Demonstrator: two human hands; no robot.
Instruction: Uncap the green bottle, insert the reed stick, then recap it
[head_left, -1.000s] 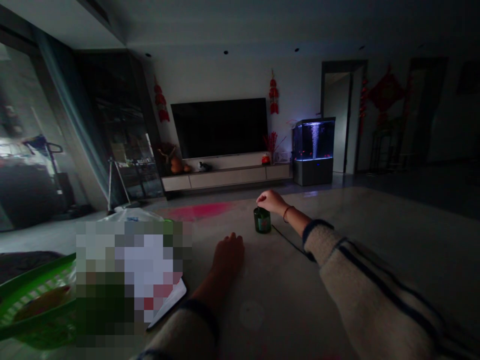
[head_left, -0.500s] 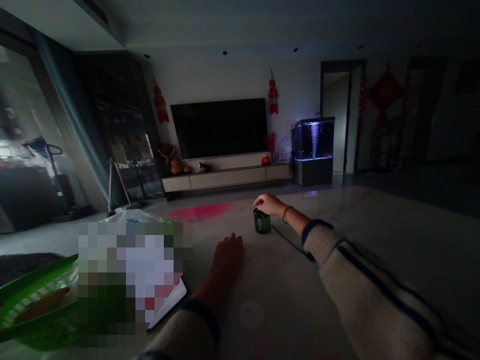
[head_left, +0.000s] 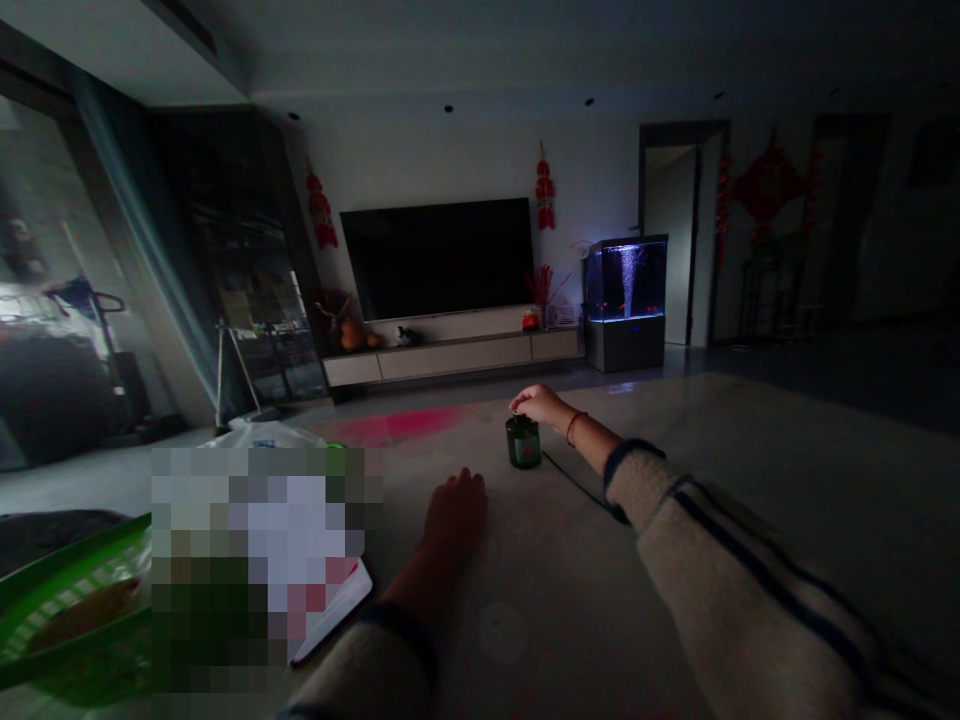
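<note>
My right hand (head_left: pixel 540 405) is curled over a dark green glass jar (head_left: pixel 523 443), its fingertips reaching down to the jar's top. A thin red band circles that wrist. Whether the fingers grip the jar is hard to tell in this dim light. My left hand (head_left: pixel 456 518) rests on the pale tabletop (head_left: pixel 525 560) with curled fingers, a little nearer me than the jar and touching nothing else. A thin black cord (head_left: pixel 576 480) runs along the table from near the jar towards my right sleeve.
A dark notebook (head_left: pixel 334 618) and a green plastic basket (head_left: pixel 75 610) lie at the left, partly behind a pixelated patch (head_left: pixel 262 570). Beyond the table stand a low TV cabinet (head_left: pixel 450 358) and a lit aquarium (head_left: pixel 626 300). A reddish patch of light (head_left: pixel 397 426) falls on the far tabletop.
My right hand has shifted slightly at the top of the jar. The jar and my left hand stay in place, and the whole view has drifted a little.
</note>
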